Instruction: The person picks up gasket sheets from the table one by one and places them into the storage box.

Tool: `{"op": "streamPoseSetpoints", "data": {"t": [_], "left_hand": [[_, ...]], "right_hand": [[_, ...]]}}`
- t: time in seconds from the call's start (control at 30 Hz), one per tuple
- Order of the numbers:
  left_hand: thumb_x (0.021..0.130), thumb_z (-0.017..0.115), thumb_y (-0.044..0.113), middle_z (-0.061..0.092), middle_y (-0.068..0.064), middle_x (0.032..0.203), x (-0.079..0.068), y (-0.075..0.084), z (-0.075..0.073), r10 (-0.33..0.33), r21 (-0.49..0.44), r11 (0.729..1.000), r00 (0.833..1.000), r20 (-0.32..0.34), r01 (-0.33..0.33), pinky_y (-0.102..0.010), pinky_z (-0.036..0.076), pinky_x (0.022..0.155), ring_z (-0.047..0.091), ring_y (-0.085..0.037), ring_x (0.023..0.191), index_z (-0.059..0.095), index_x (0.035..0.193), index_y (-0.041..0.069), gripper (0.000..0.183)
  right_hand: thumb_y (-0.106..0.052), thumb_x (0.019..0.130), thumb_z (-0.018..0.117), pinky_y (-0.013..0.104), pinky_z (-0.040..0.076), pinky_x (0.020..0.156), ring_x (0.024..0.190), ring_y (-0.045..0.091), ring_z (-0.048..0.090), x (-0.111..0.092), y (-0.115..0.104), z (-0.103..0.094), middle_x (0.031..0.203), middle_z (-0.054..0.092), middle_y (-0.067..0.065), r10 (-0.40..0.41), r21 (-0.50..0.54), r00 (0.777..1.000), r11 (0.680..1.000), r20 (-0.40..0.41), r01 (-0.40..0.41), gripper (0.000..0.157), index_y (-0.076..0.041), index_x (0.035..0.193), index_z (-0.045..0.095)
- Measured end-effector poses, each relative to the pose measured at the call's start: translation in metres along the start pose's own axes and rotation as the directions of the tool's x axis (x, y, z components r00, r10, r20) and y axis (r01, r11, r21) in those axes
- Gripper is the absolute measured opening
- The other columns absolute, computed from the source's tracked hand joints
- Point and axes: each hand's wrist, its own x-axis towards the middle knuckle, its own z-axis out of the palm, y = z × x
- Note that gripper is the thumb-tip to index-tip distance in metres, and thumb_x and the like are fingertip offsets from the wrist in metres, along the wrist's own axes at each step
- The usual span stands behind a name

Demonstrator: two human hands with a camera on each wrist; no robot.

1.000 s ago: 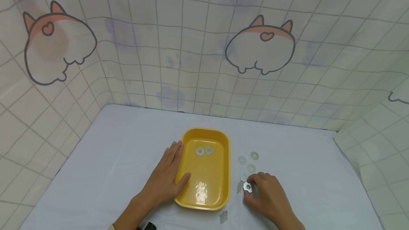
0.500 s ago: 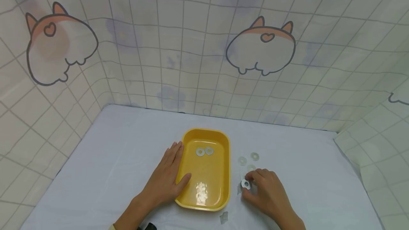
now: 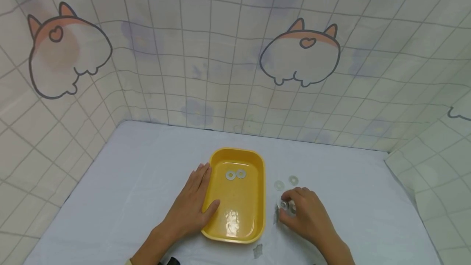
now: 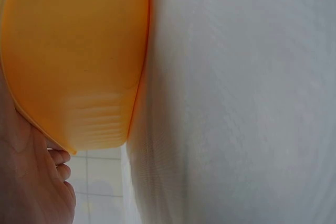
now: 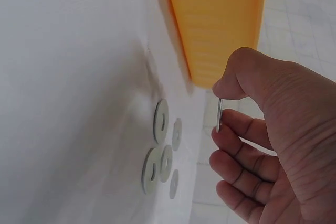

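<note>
Head view: straight-fingered, the left hand [image 3: 189, 207] touches a yellow rectangular plastic tray [image 3: 233, 197] (two round, silver metal washers [image 3: 226, 175] lie inside). Right of it, the right hand [image 3: 308, 218] holds another washer [image 5: 219, 115] in a narrow pinch, near four more washers [image 5: 157, 120] on white cloth [image 3: 154, 154].

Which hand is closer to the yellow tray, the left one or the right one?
The left hand: it touches the left edge of the yellow tray. The right hand is apart, off the tray's right side, pinching a washer.
</note>
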Motion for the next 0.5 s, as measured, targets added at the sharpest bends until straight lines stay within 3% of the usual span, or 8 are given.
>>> {"op": "streamPoseSetpoints", "data": {"t": [0.17, 0.5], "left_hand": [[0.101, 0.066, 0.036, 0.025, -0.017, 0.176, 0.000, 0.000, 0.001, 0.013, 0.002, 1.000, 1.000, -0.027, -0.013, -0.019, -0.011, 0.134, 0.028, -0.039, 0.162, 0.023, 0.166, -0.004, 0.088], [0.102, 0.064, 0.039, 0.022, -0.016, 0.177, 0.000, 0.000, 0.000, -0.011, -0.002, 1.000, 1.000, 0.012, 0.011, -0.020, -0.010, 0.135, 0.023, -0.036, 0.165, 0.020, 0.167, -0.002, 0.089]], "right_hand": [[-0.020, 0.071, 0.088, 0.030, 0.056, 0.073, 0.077, 0.005, 0.055, 0.004, 0.001, -0.001, 0.084, 0.071, -0.007, -0.015, 0.007, 1.000, 1.000, -0.008, 0.015, 0.022, -0.017, 0.090, 0.077], [-0.021, 0.073, 0.088, 0.032, 0.057, 0.075, 0.078, 0.007, 0.055, 0.013, 0.001, -0.004, 0.085, 0.070, -0.006, -0.018, 0.013, 1.000, 1.000, 0.008, 0.018, 0.022, -0.017, 0.091, 0.076]]}}
